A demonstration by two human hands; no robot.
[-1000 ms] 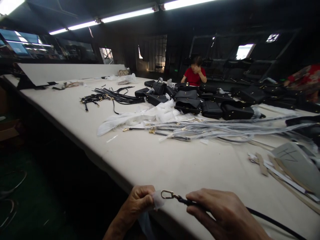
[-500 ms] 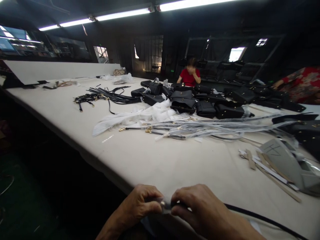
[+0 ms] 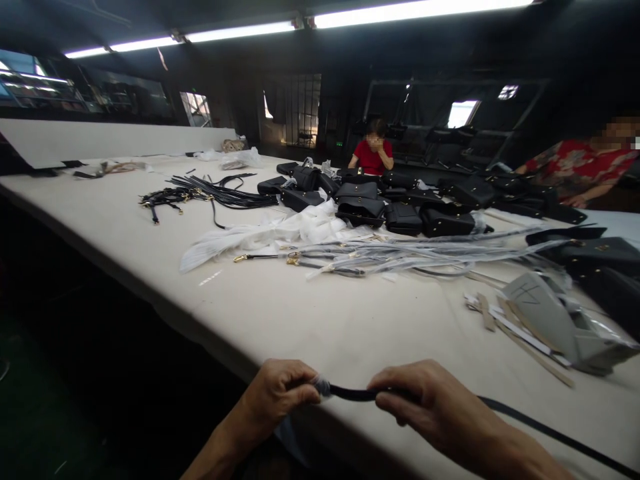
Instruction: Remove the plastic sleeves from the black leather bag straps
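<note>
A long black strap [image 3: 350,393] stretches between my two hands at the near edge of the table. At its left end, clear plastic wrap [image 3: 323,385] is bunched around the strap, and my left hand [image 3: 283,393] pinches it between thumb and fingers. My right hand [image 3: 415,393] is closed around the strap a short way along. Beyond that hand the strap trails off to the lower right. Whatever fitting sits at the strap's end is hidden in my left fingers.
Plastic-wrapped straps with gold clips [image 3: 380,259] lie mid-table, behind them black bags [image 3: 360,200] and white wrapping [image 3: 270,237]. Unwrapped black straps [image 3: 225,193] are further left. At right stands a grey box [image 3: 545,313] beside beige strips [image 3: 505,323]. Two people in red sit beyond.
My right hand has moved right, away from my left, so a length of black strap now shows between them. The view has shifted slightly, and more of the person at right shows.
</note>
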